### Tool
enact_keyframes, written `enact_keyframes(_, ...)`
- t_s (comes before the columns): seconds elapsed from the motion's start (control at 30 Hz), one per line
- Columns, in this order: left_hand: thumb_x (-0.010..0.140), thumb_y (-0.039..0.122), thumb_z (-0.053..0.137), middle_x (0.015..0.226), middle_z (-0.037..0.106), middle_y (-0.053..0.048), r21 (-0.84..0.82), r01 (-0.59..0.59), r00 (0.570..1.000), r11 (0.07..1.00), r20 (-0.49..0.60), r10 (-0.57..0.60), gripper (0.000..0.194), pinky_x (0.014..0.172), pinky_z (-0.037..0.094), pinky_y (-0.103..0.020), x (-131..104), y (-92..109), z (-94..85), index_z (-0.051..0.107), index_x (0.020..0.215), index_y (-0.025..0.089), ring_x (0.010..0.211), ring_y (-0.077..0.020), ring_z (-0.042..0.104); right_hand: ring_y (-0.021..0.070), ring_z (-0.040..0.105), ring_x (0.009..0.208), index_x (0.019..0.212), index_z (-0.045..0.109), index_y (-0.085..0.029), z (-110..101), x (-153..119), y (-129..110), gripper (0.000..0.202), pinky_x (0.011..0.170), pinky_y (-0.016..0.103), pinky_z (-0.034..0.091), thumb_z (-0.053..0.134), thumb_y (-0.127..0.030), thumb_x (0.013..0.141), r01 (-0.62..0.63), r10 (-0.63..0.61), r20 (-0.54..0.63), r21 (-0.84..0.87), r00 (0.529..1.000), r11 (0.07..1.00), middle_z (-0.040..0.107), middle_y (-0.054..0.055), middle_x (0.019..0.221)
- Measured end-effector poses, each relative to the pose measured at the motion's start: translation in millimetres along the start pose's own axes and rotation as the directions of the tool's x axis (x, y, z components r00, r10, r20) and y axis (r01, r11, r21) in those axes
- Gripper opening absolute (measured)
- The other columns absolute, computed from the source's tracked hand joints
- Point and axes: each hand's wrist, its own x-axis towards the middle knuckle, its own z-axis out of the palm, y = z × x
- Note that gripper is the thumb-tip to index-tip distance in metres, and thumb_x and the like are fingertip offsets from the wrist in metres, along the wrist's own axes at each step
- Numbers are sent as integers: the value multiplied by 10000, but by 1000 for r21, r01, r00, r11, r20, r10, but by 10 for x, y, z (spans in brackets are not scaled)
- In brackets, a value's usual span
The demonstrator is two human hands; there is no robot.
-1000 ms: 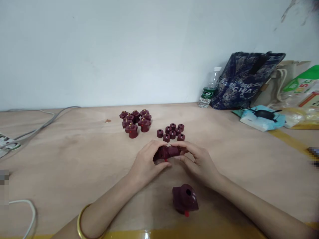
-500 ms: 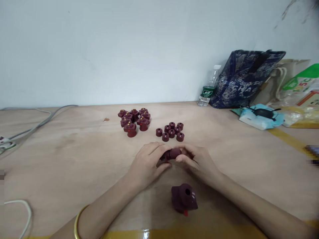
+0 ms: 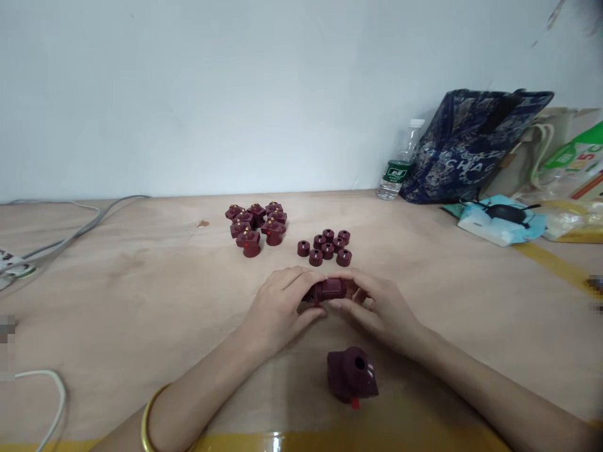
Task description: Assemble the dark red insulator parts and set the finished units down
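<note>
My left hand (image 3: 285, 304) is wrapped round one end of a dark red part (image 3: 332, 288), which lies sideways above the table. At its other end, the fingers of my right hand (image 3: 381, 307) are curved round the part's rounded cap. Nearer to me, another dark red part (image 3: 351, 375) with a round hole and a red tab rests on the table. Several small dark red caps (image 3: 328, 251) with centre holes stand just beyond my hands. Farther left is a group of several dark red parts (image 3: 248, 242) with brass-coloured pins on top.
A water bottle (image 3: 396, 164) and a dark patterned bag (image 3: 471, 147) stand by the wall at the right. A blue tissue pack (image 3: 494, 229) lies before them. Grey cables (image 3: 89, 226) run along the left, and a white cable (image 3: 61, 392) curls near the left front.
My right fingers have shifted slightly on the cap, whose smooth side now shows where a ribbed one did. The whole view has moved a little.
</note>
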Motion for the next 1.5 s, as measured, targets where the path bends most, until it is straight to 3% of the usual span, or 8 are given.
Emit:
enact_keyframes(0.17,702,287,745,1022,656,-36,-144,197,979,970,83,-186,361,835,465,-390,43,14,-104,574,1016,237,955,-238,603,119,590,621,1244,519,-234,-31,1,32,434,575,238,498,620,-327,832,-12,12,9,5,1000,1000,676,21,902)
enact_keyframes(0.37,618,234,782,827,634,22,-428,541,841,724,296,-453,451,686,498,-309,-48,64,-366,467,941,232,775,-185,622,139,595,642,1165,562,-206,-154,98,302,317,549,259,497,549,-325,872,-59,13,-322,-133,947,989,648,71,980)
enact_keyframes(0.7,454,234,852,1086,612,-47,-488,532,837,692,425,-344,753,779,528,-366,-493,219,-510,507,1122,276,957,-231,624,263,437,1261,1382,391,-233,-44,237,600,467,1031,470,382,393,-215,915,54,-122,-133,-425,984,904,467,98,1389)
enact_keyframes(0.8,685,335,720,1124,591,-88,-459,537,844,708,287,-454,561,699,540,-361,-308,-132,-603,482,1186,252,884,-211,635,269,449,1249,1377,404,-208,-31,234,634,455,1016,471,387,365,-202,924,58,-108,-81,-468,991,882,472,109,1392)
enact_keyframes(0.93,710,397,688,1151,519,-88,-22,574,775,819,-310,-551,506,760,508,-379,23,-713,-607,526,1154,217,884,-215,600,272,527,1117,1244,515,-203,-38,228,640,356,944,464,434,403,-190,907,64,-118,-94,-443,989,894,571,118,1236)
enact_keyframes(1.07,771,428,621,1034,498,-69,83,598,768,797,-343,-541,447,815,480,-392,106,-971,-452,555,1164,226,846,-213,592,256,562,987,1091,560,-193,-46,223,609,238,877,438,463,443,-174,885,35,-82,-111,-375,990,926,618,104,1069)
enact_keyframes(1.33,723,315,712,877,628,0,-507,440,874,741,49,-484,326,746,481,-288,23,-428,-174,516,954,194,790,-154,604,203,600,850,1159,545,-210,-50,177,353,300,757,359,503,501,-181,864,-7,-23,-196,-151,980,988,618,84,1106)
enact_keyframes(1.5,613,303,812,920,635,-8,-467,367,923,805,72,-379,400,749,475,-283,47,-131,-65,609,942,202,830,-169,601,162,617,875,1145,564,-242,-1,61,38,295,794,302,504,529,-160,864,25,-4,-160,128,987,991,648,32,1049)
